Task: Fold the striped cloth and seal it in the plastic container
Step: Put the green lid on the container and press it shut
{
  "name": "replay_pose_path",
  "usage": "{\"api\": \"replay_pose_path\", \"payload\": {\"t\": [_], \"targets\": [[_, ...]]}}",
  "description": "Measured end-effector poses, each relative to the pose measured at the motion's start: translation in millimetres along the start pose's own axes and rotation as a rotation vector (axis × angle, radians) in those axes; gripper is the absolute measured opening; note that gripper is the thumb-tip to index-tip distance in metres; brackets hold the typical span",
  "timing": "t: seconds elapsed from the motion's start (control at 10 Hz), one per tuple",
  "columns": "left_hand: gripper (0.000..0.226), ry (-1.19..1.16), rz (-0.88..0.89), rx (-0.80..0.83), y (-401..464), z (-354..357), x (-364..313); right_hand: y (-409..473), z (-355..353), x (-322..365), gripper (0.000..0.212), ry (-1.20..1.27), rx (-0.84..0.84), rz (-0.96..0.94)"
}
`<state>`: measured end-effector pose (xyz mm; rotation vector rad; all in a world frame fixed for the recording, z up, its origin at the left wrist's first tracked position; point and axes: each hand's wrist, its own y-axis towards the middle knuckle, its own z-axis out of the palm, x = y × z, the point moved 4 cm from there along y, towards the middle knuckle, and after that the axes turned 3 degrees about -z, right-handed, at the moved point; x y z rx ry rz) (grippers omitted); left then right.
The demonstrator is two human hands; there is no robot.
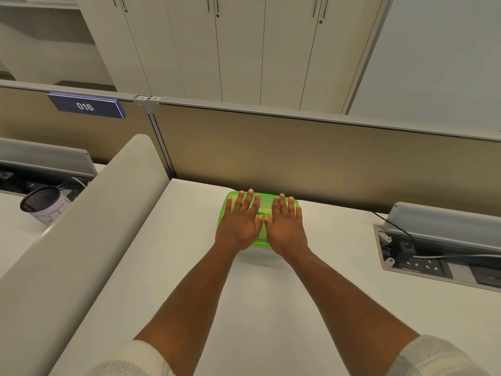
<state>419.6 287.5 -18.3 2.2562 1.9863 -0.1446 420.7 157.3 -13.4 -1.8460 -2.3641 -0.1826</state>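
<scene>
Two bare forearms reaching away across a pale counter (271, 308), light sleeves at the near edge. Left hand (240, 222) and right hand (284, 226) side by side, thumbs touching, fingers spread flat, palms down on a green plastic lid (231, 198) over a container at the far edge of the counter. Striped cloth not visible. Recessed socket box (433, 264) with cables on the right; mesh cup (44, 204) beyond a divider on the left. Tan partition (298, 147) just behind the container, cabinets farther back.
</scene>
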Motion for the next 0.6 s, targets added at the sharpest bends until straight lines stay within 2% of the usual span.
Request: {"api": "replay_pose_path", "payload": {"t": [0.2, 0.5, 0.6], "targets": [[0.062, 0.005, 0.008, -0.013, 1.4, 1.1, -2.2, -0.7, 2.9, -1.2, 0.06, -0.013, -0.053, -0.008], [0.062, 0.021, -0.001, 0.046, -2.1, -13.9, -14.1, 0.6, -1.4, -0.8, 0.06, -0.007, 0.01, -0.023], [0.062, 0.002, 0.015, -0.008, -5.1, -24.5, -31.2, -0.2, -13.2, -6.3, 0.059, 0.011, -0.015, -0.009]]}}
